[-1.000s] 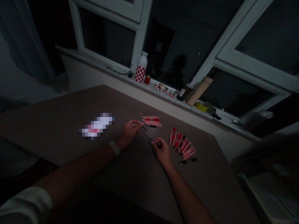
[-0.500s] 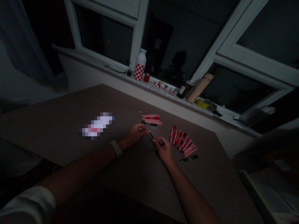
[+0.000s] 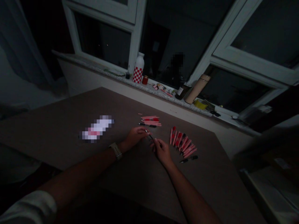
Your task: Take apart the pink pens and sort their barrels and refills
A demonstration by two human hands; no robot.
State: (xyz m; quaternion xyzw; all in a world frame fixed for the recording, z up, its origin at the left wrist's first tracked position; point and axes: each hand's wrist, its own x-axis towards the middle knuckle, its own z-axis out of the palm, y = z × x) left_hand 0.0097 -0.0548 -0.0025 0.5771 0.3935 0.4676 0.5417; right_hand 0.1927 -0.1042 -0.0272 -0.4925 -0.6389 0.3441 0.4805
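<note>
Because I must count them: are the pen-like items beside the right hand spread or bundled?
Spread: beside the right hand, the pen-like items lie in a fan on the table, close together but variously angled.

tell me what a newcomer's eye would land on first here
Probably the bright, pixelated patch on the left of the dark table, then the red-and-white checkered bottle on the windowsill. Next come the fanned pink and red pens right of the right hand, and the slim pen-like item held between that hand and the left hand.
</note>
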